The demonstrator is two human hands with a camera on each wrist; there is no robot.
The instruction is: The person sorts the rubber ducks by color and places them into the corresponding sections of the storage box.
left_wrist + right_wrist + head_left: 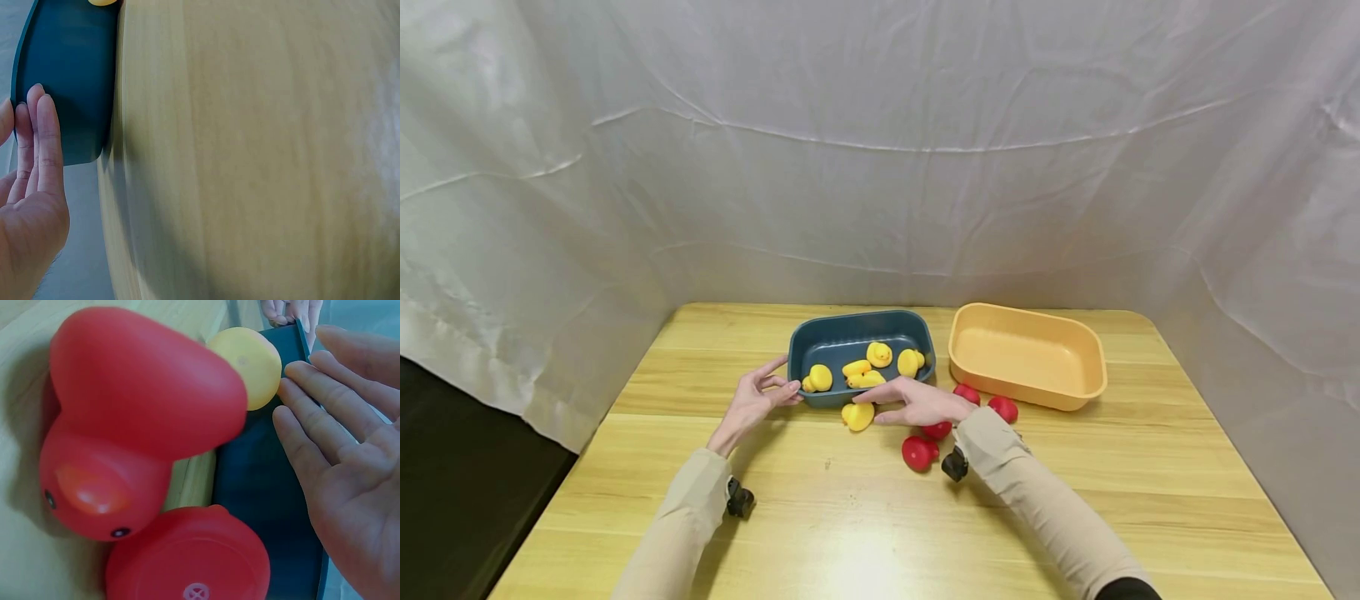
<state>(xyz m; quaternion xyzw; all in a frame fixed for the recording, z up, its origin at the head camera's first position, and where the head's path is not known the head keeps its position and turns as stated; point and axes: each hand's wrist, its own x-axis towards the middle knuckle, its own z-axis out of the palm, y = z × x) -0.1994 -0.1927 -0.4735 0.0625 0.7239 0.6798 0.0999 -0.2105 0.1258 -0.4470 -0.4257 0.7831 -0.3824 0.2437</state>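
Observation:
My left hand (756, 404) holds the left end of a dark blue bin (861, 319) at its rim; in the left wrist view its fingers (49, 140) lie against the outer wall. Several yellow rubber ducks (817, 378) sit inside the bin. One more yellow duck (858, 417) is on the table against the bin's front wall. Over that front edge reaches my right hand (921, 402), thumb and index finger beside this duck. The right wrist view shows its fingers (325, 394) extended, fingertips near or touching the duck; contact is unclear.
Several red rubber ducks (920, 452) lie on the table below and around my right wrist. An orange bin (1026, 392) with nothing in it stands to the right of the blue one. Behind the wooden table (805, 533) hangs a pale curtain (880, 208).

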